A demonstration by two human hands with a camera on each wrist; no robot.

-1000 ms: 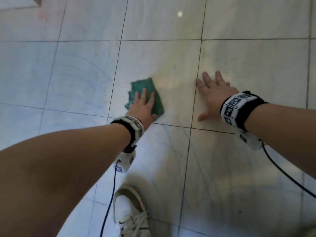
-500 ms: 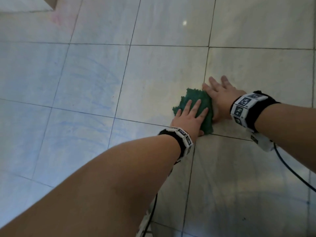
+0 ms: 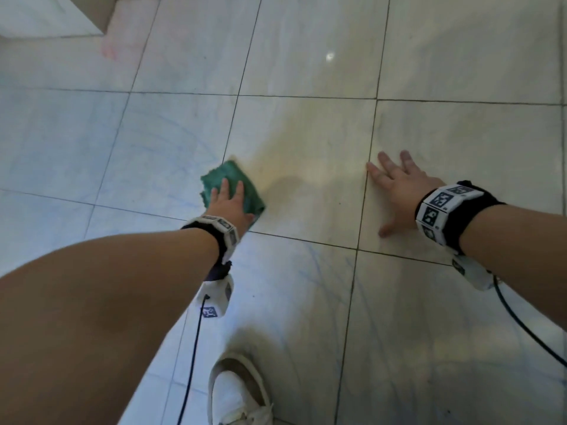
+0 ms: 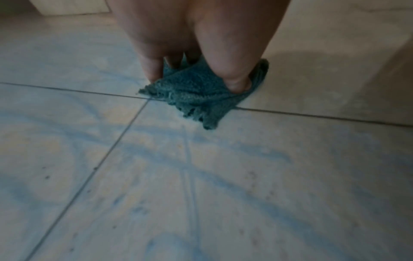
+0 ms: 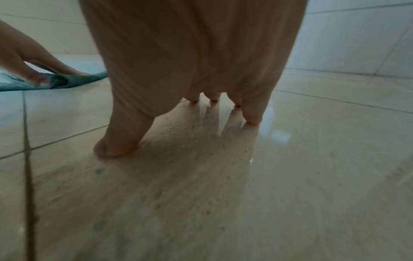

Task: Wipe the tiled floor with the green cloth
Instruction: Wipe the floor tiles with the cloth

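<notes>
L fingers point(image 3: 225, 190) flat on green cloth point(image 3: 224, 171), thumb point(image 4: 236, 81) in fold (wrist cam only); R fingers point(image 3: 387, 163) splayed.

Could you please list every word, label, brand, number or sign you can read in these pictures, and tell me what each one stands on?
There is no readable text in any view.
On the left wristband: black-and-white square marker patterns, no letters or numbers.
On the right wristband: the same kind of patterns, no letters or numbers.
On the white shoe, the green cloth and the tiled floor: no print shows.
</notes>
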